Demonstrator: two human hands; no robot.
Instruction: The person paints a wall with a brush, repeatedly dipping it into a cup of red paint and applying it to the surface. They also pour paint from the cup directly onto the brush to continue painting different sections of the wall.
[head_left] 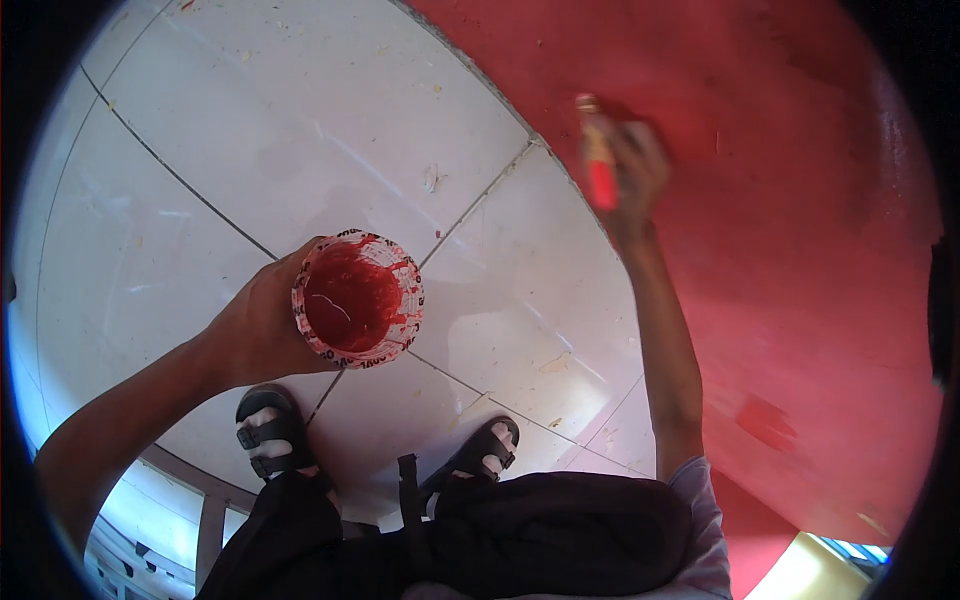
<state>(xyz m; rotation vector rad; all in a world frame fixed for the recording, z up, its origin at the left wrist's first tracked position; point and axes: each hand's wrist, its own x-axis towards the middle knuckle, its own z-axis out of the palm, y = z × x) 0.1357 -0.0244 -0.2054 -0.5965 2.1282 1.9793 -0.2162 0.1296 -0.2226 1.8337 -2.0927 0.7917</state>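
My left hand is wrapped around the side of a round paint tub, held upright over the floor. Red paint lies inside it, with streaks up the pale inner wall; dark lettering runs round the rim. Up at the right, my right hand, blurred by motion, is closed on a paintbrush with a yellowish and bright red handle. The brush is close against the red wall, and its bristles are hidden. A darker red patch shows on the wall beside that hand.
White floor tiles with dark joints and scattered flakes meet the wall along a curved-looking edge. My sandalled feet stand below the tub. A railing-like frame is at the lower left. Low on the wall is another darker red patch.
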